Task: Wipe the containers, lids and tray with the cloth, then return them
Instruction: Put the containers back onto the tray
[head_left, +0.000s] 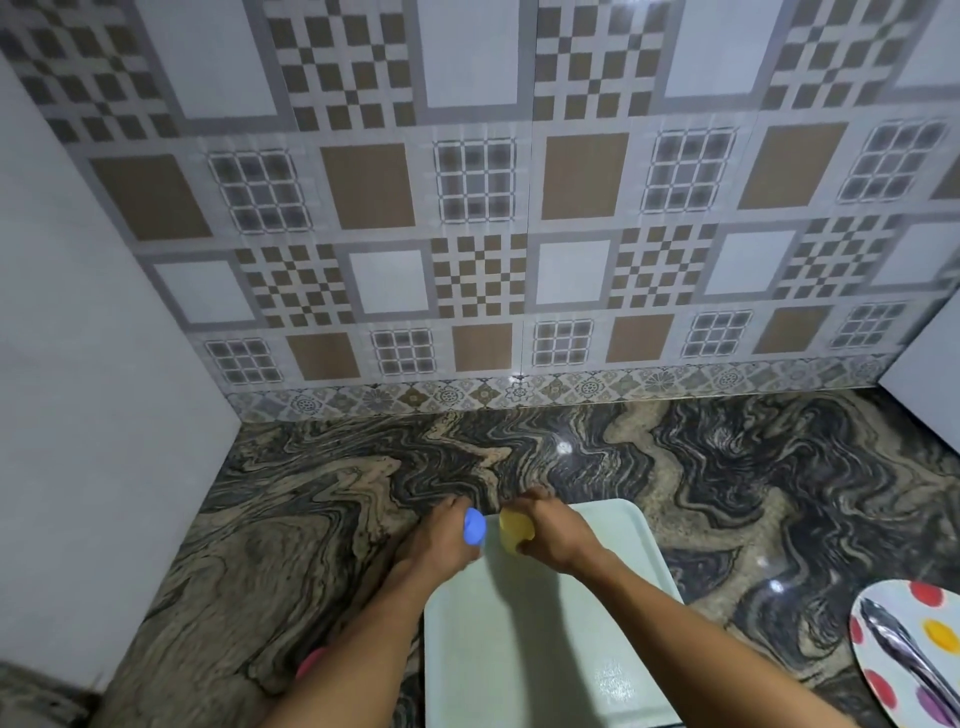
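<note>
My left hand (441, 535) grips a small blue container or lid (474, 526) just past the far left corner of a pale green tray (545, 649). My right hand (550, 530) grips a small yellow container (515, 529) right beside it, over the tray's far edge. The two pieces are almost touching. The tray lies flat on the marbled counter, with both forearms reaching across it. No cloth is in view.
A white plate with coloured dots (914, 654) holding metal tongs (904, 649) sits at the right edge. Something pink (310, 662) peeks out under my left forearm. Tiled wall stands behind the counter, and a plain white panel (93, 415) closes the left side.
</note>
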